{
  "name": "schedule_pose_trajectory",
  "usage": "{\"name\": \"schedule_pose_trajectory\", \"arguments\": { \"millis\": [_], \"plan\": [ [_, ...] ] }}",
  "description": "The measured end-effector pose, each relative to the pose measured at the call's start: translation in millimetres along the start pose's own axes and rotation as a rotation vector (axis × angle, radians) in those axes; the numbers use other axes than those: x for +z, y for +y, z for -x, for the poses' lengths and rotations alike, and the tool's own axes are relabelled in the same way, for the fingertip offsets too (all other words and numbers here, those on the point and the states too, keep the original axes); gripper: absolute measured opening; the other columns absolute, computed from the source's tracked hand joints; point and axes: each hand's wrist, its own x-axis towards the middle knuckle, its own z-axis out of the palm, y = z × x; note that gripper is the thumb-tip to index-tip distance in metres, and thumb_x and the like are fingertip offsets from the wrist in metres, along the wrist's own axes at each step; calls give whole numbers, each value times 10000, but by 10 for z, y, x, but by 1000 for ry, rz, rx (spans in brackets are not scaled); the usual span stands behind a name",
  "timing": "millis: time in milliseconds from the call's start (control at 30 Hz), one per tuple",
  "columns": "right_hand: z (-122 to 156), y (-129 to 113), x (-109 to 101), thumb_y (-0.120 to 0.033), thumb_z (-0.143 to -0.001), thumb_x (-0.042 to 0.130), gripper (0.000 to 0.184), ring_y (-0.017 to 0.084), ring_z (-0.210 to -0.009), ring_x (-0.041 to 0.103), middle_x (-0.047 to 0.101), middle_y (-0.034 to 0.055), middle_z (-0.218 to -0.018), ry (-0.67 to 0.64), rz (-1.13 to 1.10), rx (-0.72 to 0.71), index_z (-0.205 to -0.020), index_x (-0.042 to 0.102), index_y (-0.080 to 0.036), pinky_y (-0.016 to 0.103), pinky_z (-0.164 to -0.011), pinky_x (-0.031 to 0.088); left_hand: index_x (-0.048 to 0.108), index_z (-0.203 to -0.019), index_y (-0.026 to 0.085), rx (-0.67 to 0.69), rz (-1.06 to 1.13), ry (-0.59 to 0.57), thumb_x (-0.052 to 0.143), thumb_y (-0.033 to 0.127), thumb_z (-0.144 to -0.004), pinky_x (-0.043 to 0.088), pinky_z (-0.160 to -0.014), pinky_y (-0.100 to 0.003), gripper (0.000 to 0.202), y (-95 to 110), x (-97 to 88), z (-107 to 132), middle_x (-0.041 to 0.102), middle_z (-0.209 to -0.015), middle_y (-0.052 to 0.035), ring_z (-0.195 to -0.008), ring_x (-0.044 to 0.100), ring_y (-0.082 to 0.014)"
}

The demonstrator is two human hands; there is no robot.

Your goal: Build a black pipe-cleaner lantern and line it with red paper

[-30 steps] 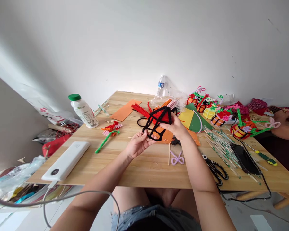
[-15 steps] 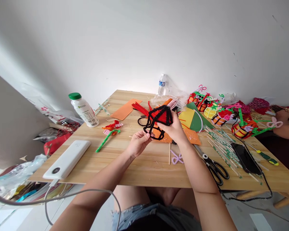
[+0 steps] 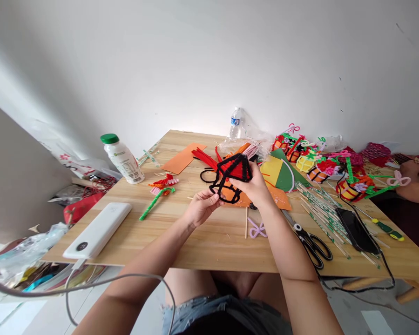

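Note:
Both hands hold a small basket-like frame of black pipe cleaners with red inside, raised just above the wooden table. My left hand pinches its lower left edge with closed fingers. My right hand grips its right side, fingers curled round it. Beneath the frame lies an orange paper sheet. Red pipe cleaners fan out behind it.
A white bottle with a green cap and a white power bank sit left. A water bottle stands at the back. Scissors, a phone, striped sticks and finished pipe-cleaner crafts crowd the right. Another person's hand rests far right.
The frame has been turned and lifted slightly between my hands; my left fingers have shifted along its lower edge. Everything on the table stays put.

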Motion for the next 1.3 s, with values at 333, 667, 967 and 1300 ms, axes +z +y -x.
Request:
{"name": "schedule_pose_trajectory", "arguments": {
  "millis": [333,667,967,1300],
  "plan": [
    [37,-74,-88,-353,-625,825,661,261,-1135,588,613,92,-1209,-63,110,-109,-1190,509,-216,438,-1008,472,690,-857,148,-71,76,-78,743,269,-756,522,-860,-374,166,49,27,-4,707,-959,-75,-1007,663,-237],
    [-53,-23,-303,-626,-775,631,575,246,-1093,607,641,61,-1199,-353,93,-46,-1213,579,-256,433,-966,492,655,-888,169,-261,198,-104,580,433,-863,495,-936,-499,276,50,10,-41,657,-1172,-137,-1092,636,-312],
    [-85,54,-197,-575,-704,718,591,228,-1191,538,513,86,-1316,-216,56,-166,-1150,528,-237,384,-1011,453,619,-808,144,-436,116,-156,550,404,-851,565,-755,-427,272,102,-167,-96,720,-935,-156,-910,705,-302],
    [25,276,141,-369,-816,639,375,202,-1060,602,633,52,-1164,-308,270,-237,-1166,590,-245,357,-932,484,645,-621,164,-177,-568,293,650,422,-748,480,-584,-304,288,167,-527,-299,625,-503,-39,-533,611,-198]
  ]
}}
